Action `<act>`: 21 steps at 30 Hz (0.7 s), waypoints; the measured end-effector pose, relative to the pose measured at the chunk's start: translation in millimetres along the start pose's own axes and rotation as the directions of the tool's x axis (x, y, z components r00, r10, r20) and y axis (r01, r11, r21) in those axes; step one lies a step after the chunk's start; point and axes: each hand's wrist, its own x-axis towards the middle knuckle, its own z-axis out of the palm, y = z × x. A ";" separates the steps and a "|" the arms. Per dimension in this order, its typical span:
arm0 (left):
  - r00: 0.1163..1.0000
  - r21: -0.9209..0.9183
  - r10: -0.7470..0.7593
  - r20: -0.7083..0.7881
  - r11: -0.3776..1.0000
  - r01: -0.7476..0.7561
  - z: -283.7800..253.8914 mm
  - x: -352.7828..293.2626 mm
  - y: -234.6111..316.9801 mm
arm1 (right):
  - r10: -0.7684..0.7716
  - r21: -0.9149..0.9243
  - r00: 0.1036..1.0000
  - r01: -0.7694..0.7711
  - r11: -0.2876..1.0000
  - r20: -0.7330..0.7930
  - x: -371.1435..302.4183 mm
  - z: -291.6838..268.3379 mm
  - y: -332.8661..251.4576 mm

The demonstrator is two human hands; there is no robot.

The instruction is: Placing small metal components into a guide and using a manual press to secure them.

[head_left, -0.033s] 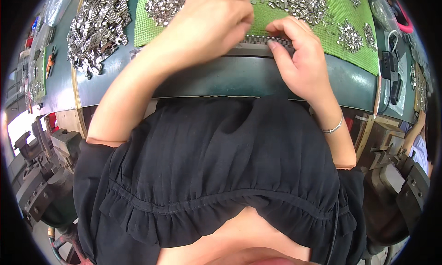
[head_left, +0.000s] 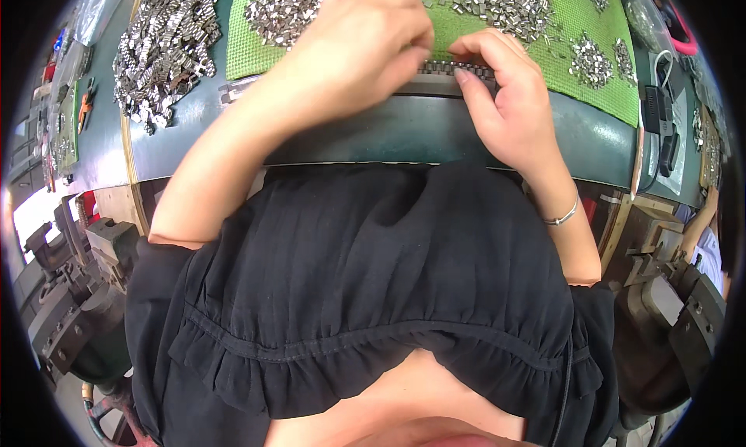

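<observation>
A narrow grey metal bar [head_left: 423, 85] lies along the front edge of the green mat. A row of small metal links [head_left: 444, 68] runs along its far side. My right hand [head_left: 513, 89] grips the bar's right end, its thumb on the near side and its curled fingers beyond the links. Over the left part of the bar is my left hand [head_left: 369, 47], fingers bent and closed, a yellow ring on one finger. Its fingertips are hidden, so whatever they pinch cannot be seen. Beyond both hands spreads a pile of loose small metal links [head_left: 486, 4].
The green textured mat [head_left: 579, 97] covers the far part of the dark green table [head_left: 404, 140]. Linked metal strips are heaped [head_left: 167, 47] at left. Smaller link piles [head_left: 590, 62] lie at right, near a black adapter [head_left: 658, 109]. Orange-handled pliers [head_left: 85, 105] lie far left.
My left hand and forearm have shifted slightly to the right. My right hand stays at the bar's right end.
</observation>
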 end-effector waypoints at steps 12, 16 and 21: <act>0.990 0.146 -0.035 -0.137 0.988 0.055 24.7 -18.0 16.8 | -0.127 -0.113 0.991 0.121 0.986 -0.044 0.1 5.4 4.6; 0.991 0.180 0.036 -0.132 0.984 -0.012 23.6 -30.0 21.2 | -0.114 -0.098 0.993 0.109 0.989 -0.043 0.7 2.3 0.0; 0.995 0.068 -0.073 -0.072 0.995 0.078 12.8 -45.6 29.2 | -0.086 -0.118 0.996 0.090 0.989 0.035 9.1 2.3 -3.1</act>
